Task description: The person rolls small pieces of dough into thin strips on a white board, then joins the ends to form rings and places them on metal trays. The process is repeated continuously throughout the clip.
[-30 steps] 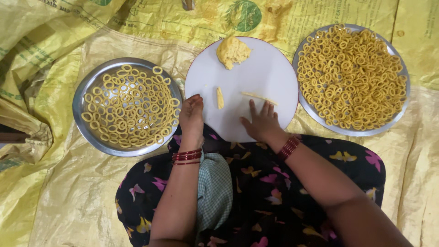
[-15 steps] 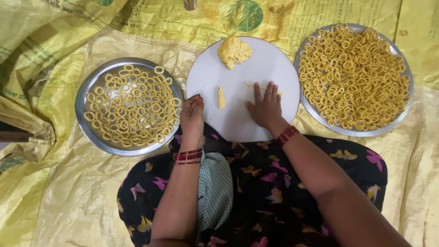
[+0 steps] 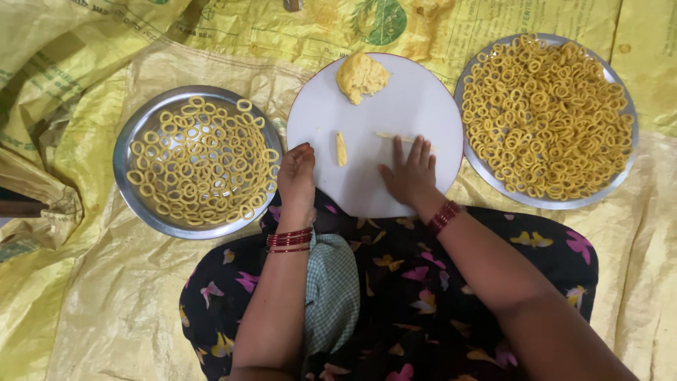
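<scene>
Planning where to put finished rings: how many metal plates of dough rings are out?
2. One steel plate lies beside the left hand, partly filled; a fuller steel plate lies past the right hand. The white board sits between them.

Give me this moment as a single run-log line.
right hand: flat on dough strip, white board | left hand: board edge, beside short dough piece | dough lump: board top

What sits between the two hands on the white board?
In the head view, one short dough piece lies on the white board between left hand and right hand.
</scene>
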